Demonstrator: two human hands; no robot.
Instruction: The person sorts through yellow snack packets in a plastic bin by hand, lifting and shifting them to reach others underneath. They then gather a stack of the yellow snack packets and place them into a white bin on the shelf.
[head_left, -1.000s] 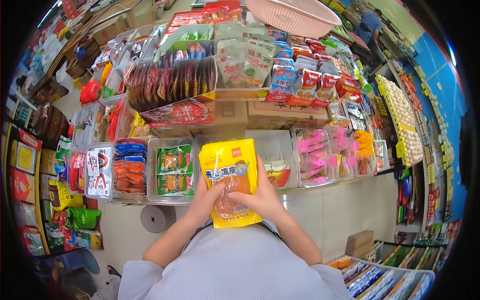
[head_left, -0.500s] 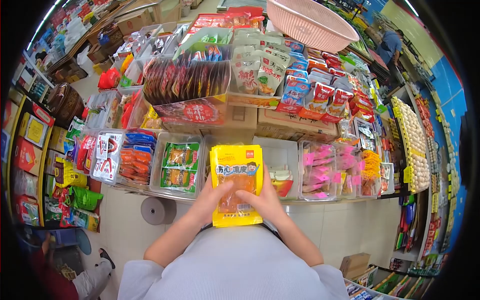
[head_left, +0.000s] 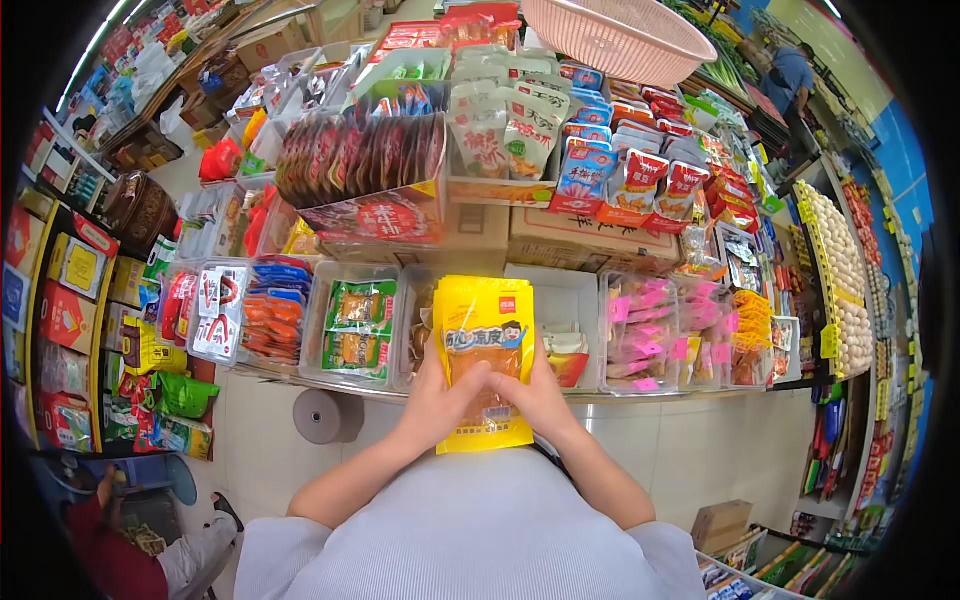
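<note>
A stack of yellow snack packets [head_left: 487, 300] is held upright in front of my body, its printed face and clear window toward me. My left hand [head_left: 440, 400] grips the left edge, thumb across the front. On the opposite edge is my right hand [head_left: 535, 395], its thumb also pressed on the front near the left one. Most fingers are hidden behind the packets. Just beyond are a white bin [head_left: 570, 300] holding a few packets and a clear bin of green packets [head_left: 360, 320].
The display holds a box of dark red packets [head_left: 365, 170], upright white-green pouches [head_left: 510, 120] and pink-labelled bags [head_left: 640, 330]. A pink basket [head_left: 620, 40] sits at the back. Egg trays [head_left: 835, 270] stand right. A grey roll [head_left: 320, 415] lies on the floor; a person [head_left: 120, 550] is lower left.
The yellow packets have shifted slightly right in view, and my thumbs have come together on their front. The camera view has turned a little. Both hands keep their hold.
</note>
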